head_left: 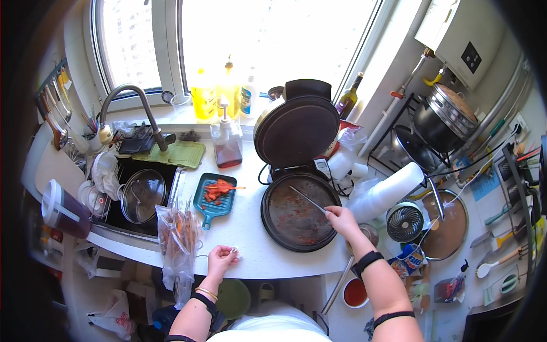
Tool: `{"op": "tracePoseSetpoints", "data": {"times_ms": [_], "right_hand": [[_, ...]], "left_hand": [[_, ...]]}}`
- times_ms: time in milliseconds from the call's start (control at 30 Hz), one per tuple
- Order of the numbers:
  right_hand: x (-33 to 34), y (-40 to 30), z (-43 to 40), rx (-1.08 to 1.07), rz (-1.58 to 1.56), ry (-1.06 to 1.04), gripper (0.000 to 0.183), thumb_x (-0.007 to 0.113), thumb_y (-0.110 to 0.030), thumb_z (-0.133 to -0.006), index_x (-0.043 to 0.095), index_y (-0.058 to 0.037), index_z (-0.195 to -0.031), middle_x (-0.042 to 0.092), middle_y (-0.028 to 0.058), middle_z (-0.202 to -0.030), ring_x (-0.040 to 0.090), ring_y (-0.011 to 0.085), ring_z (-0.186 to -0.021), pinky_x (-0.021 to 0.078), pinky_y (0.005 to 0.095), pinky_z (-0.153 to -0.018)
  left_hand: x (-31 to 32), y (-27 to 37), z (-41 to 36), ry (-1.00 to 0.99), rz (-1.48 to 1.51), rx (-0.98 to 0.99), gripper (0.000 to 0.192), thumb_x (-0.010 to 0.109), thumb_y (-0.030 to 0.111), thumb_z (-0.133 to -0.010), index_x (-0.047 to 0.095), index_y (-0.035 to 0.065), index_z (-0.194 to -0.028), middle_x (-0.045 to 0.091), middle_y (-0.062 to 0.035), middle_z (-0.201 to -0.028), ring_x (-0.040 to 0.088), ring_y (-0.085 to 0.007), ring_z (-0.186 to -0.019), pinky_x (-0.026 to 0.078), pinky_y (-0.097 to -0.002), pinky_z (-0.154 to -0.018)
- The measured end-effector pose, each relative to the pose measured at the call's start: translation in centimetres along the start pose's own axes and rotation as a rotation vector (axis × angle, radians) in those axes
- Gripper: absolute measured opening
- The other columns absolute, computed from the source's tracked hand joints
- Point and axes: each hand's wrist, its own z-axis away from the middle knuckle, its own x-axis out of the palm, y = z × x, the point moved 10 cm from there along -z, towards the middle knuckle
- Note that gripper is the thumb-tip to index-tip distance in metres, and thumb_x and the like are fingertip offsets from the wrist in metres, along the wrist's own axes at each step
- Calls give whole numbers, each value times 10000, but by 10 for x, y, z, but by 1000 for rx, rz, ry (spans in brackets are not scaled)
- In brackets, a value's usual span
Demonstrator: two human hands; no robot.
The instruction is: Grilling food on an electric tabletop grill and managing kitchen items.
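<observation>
My right hand (340, 219) grips a slim metal utensil (308, 198), its tip reaching over the lower plate of an electric griddle (295, 220). Reddish scraps and dark residue mark that plate; the round lid (298, 128) stands raised behind it. Near the counter's front edge, my left hand (223, 258) pinches a small whitish crumpled piece (236, 253), too small to identify. Left of the griddle, a teal square dish with a handle (207, 216) bears red-coated food on a wooden skewer (219, 190). A clear plastic bag of skewers (177, 239) hangs over the counter edge beside my left hand.
A sink with a glass lid (143, 196) lies left, below a faucet (132, 87). A pump bottle of dark liquid (227, 149) stands behind the dish. At right are stacked plastic cups (391, 188), a small fan (404, 222) and a bowl of red sauce (355, 293).
</observation>
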Motion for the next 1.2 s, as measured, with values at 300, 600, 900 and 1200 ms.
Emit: {"op": "tracePoseSetpoints", "data": {"times_ms": [300,600,900,1200], "right_hand": [[-30,49,31,78,-120,109,249,562,-125,-883,650,4,-1077,554,-46,-682,455,58,-566,376,226,-513],[-46,71,67,131,-327,96,251,573,-123,-875,644,16,-1072,605,-3,-701,501,62,-560,397,221,-511],[-14,17,81,404,-454,-126,249,552,-127,-893,615,10,-1091,516,-6,-594,386,57,-424,257,208,-379],[-23,31,61,458,-388,-132,224,558,-114,-884,641,1,-1058,520,3,-592,367,61,-397,241,215,-355]], "left_hand": [[3,0,-1,-2,-32,-6,137,655,18,-831,561,-1,-929,649,-84,-810,647,-132,-653,532,-225,-574],[1,1,-1,-9,-38,-7,137,658,28,-833,564,-2,-928,656,-89,-814,650,-137,-651,533,-227,-572],[-1,0,-5,-26,-51,2,140,659,33,-834,559,1,-927,656,-90,-812,650,-139,-652,532,-230,-571],[5,0,-8,-42,-47,8,143,659,30,-831,559,-6,-926,653,-88,-805,649,-136,-650,528,-226,-561]]}}
